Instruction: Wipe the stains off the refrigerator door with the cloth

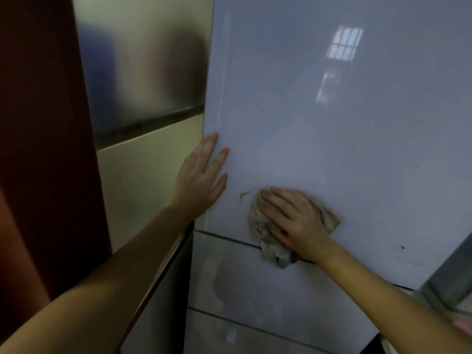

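Note:
The glossy pale refrigerator door (332, 136) fills the right of the head view. My right hand (293, 221) lies flat on a crumpled beige cloth (258, 226), pressing it against the door near its lower edge. A thin brownish smear (245, 194) shows on the door just left of the cloth. A small dark spot (402, 247) sits lower right on the door. My left hand (201, 175) rests open and flat on the door's left edge, fingers up.
Below the door are lower refrigerator drawers (255, 290), dull and smudged. A tiled wall with a metal panel (143, 72) stands to the left, beside a dark red-brown panel (43, 123). A grey edge (452, 274) appears at the lower right.

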Motion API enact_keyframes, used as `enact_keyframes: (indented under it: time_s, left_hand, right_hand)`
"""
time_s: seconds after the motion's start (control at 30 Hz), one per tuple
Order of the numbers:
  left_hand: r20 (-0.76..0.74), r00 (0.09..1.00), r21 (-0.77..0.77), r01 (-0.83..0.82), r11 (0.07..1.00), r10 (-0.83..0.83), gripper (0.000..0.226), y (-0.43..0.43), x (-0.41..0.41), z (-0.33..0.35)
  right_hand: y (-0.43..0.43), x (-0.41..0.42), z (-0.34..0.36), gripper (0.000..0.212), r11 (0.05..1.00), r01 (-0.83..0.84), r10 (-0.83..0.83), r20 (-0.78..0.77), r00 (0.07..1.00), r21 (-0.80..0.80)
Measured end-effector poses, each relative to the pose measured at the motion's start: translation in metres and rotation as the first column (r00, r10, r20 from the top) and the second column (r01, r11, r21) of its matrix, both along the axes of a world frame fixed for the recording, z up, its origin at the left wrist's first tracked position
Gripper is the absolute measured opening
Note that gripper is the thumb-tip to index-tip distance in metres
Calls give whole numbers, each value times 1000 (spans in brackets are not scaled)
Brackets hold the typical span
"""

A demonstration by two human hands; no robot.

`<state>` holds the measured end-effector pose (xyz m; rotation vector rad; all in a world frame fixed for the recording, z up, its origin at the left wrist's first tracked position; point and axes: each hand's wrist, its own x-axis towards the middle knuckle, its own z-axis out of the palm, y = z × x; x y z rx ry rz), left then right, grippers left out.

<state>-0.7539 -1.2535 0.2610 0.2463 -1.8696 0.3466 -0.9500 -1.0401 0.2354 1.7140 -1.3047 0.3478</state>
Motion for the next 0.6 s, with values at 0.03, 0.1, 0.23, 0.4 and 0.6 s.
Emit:
enact_keyframes:
  time_s: [0.03,0.1,0.23,0.4,0.6]
  left_hand:
    - [12,1000,-8,-5,1000,5,52,-2,2,0]
    - [22,1000,-14,-13,1000,14,52,-5,3,1]
    - [27,1000,-38,-6,999,7,53,-7,3,0]
    - [9,1000,-46,-11,999,11,52,-10,3,-1]
    - [-3,1000,-16,-16,1000,16,51,-6,1,-6]
  right_hand:
    - [-6,5,15,37,999,5,-4,14,1000,-40]
    - [-21,15,46,36,992,13,-7,48,999,-126]
    - [-46,32,66,38,977,12,14,122,992,-211]
    - [-45,32,3,39,997,-38,42,61,997,-74]
    - [-24,13,-67,40,993,-62,61,8,998,97]
